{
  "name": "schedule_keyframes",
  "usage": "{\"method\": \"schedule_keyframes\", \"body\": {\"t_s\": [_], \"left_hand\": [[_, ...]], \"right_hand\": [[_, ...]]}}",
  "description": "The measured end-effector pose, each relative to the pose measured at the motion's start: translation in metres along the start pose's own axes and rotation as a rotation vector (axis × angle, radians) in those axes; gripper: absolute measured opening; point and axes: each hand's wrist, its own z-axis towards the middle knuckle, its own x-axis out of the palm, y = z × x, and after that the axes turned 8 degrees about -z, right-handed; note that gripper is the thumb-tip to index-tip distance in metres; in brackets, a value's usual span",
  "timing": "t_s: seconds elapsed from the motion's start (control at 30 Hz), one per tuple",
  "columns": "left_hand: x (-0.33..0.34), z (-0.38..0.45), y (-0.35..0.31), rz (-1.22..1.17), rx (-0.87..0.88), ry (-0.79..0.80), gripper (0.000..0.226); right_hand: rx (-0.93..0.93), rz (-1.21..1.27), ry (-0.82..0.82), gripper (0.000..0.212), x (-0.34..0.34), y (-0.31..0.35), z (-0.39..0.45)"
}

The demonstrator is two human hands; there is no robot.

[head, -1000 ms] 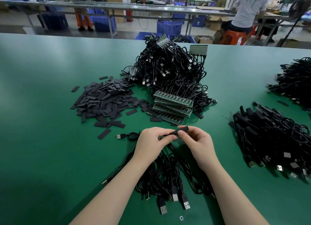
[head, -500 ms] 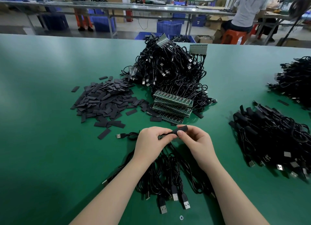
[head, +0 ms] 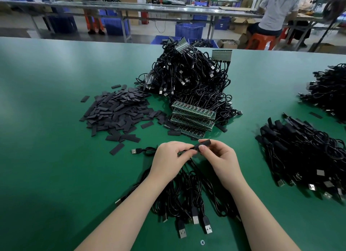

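Over the green table (head: 56, 157) my two hands meet in the middle. My left hand (head: 169, 157) grips a small green circuit board (head: 180, 153) on the end of a black USB cable. My right hand (head: 221, 159) pinches a black sleeve (head: 204, 144) that sits over the board's right end. Under my wrists lies a bundle of black USB cables (head: 187, 204), plugs toward me. One loose USB plug (head: 134, 151) lies left of my left hand.
A heap of flat black sleeves (head: 116, 112) lies at the left, stacked green board strips (head: 192, 119) just beyond my hands, and a tall tangle of cabled boards (head: 191, 76) behind. Sleeved cables (head: 303, 153) are piled at the right. People sit at benches beyond.
Hardly any change; my hands stay together and the black sleeve has tilted slightly between my right fingers.
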Motion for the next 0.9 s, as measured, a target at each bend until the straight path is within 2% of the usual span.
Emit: {"method": "schedule_keyframes", "body": {"t_s": [0.47, 0.67, 0.83, 0.9], "left_hand": [[0.0006, -0.0003, 0.0015, -0.012, 0.026, 0.001, 0.013], [0.0018, -0.0003, 0.0022, -0.056, 0.025, -0.047, 0.014], [0.0015, 0.0001, 0.0038, -0.018, 0.012, -0.086, 0.018], [0.0014, 0.0002, 0.0037, -0.010, 0.006, -0.089, 0.017]], "right_hand": [[-0.003, -0.065, 0.019, 0.014, 0.0010, 0.0018, -0.0016], [-0.021, -0.078, 0.051, 0.017, 0.0027, 0.0037, -0.0007], [-0.061, 0.012, -0.072, 0.031, 0.0052, 0.0045, -0.0048], [-0.058, 0.075, -0.114, 0.030, 0.0036, 0.0055, -0.0052]]}}
